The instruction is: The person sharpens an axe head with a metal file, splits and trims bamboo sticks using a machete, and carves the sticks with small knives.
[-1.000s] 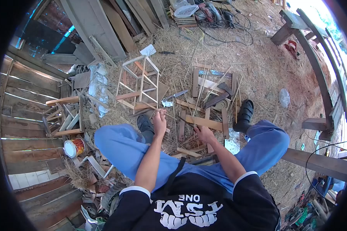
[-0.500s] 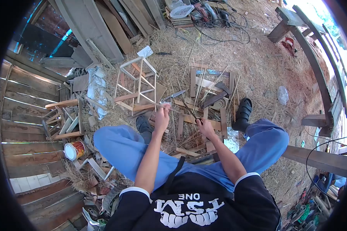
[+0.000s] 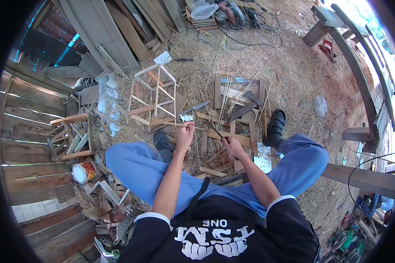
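Observation:
My left hand (image 3: 185, 135) is closed around a thin wooden stick (image 3: 171, 124), which points left toward a small open wooden frame (image 3: 156, 92) and sticks out a little to the right of my fingers. In my closed right hand (image 3: 235, 147) is a slim dark tool (image 3: 216, 130), its narrow end angled up and left near the stick's right end. It looks like a knife, though its exact kind is unclear. Beyond my hands a blade (image 3: 200, 106) lies on the straw. A dark hammer-like tool (image 3: 251, 99) rests on wood pieces, beside several thin sticks (image 3: 226, 98).
Straw and shavings cover the ground (image 3: 289, 74). Another wooden frame (image 3: 70, 136) and a paint can (image 3: 84, 172) stand at left. Boards (image 3: 103, 30) lean behind; power tools with cords (image 3: 232, 17) lie at the back. A long wooden bench (image 3: 355, 65) is at right.
The stick in my left hand has swung and now reaches out to the left. My right hand has shifted slightly, and the dark tool's end is lower. The view has moved a little.

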The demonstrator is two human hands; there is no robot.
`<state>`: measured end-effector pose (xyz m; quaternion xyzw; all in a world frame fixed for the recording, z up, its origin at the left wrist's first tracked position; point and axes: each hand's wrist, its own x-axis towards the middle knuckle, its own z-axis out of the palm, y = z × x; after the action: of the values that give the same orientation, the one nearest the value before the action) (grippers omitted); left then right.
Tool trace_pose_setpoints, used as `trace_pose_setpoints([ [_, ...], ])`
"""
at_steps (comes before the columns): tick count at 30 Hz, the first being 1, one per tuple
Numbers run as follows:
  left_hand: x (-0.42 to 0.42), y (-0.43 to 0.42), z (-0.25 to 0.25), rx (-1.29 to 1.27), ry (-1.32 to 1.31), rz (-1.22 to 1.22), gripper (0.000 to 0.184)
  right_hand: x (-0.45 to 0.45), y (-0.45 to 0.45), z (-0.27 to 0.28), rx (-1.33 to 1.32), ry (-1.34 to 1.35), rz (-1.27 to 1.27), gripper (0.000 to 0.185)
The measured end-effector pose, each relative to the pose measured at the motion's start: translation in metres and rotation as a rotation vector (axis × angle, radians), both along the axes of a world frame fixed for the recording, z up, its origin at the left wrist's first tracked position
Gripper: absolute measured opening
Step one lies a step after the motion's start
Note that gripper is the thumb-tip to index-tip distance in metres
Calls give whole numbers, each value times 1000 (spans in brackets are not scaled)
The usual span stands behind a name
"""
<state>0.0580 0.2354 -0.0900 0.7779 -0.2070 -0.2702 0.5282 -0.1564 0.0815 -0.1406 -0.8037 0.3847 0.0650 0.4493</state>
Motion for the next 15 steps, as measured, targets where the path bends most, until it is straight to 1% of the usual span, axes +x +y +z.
trace_pose_setpoints([
  [2, 2, 1, -1, 51, -18, -36, 20, -1, 0, -1, 22, 23, 10, 47],
  [3, 4, 3, -8, 17, -31, -45, 20, 0, 0, 1, 33, 34, 16, 48],
  [5, 6, 8, -25, -51, -56, -60, 21, 6, -5, 25, 133, -12, -18, 49],
  [6, 5, 8, -19, -40, -66, -57, 21, 9, -6, 32, 185, -32, -35, 49],
  [9, 1, 7, -6, -25, -81, -49, 23, 20, -2, 45, 2, -247, -51, 50],
  [10, 1, 7, -3, -30, -80, -45, 23, 23, 1, 51, 10, -288, -89, 50],
  [12, 3, 7, -1, -73, -109, -42, 24, 27, 7, 71, 49, -267, -111, 49],
  [13, 5, 9, -3, -39, -123, -43, 24, 28, 8, 79, 68, -256, -122, 49],
  [15, 8, 12, -8, 28, -152, -45, 25, 25, 11, 54, 18, -272, -82, 46],
])
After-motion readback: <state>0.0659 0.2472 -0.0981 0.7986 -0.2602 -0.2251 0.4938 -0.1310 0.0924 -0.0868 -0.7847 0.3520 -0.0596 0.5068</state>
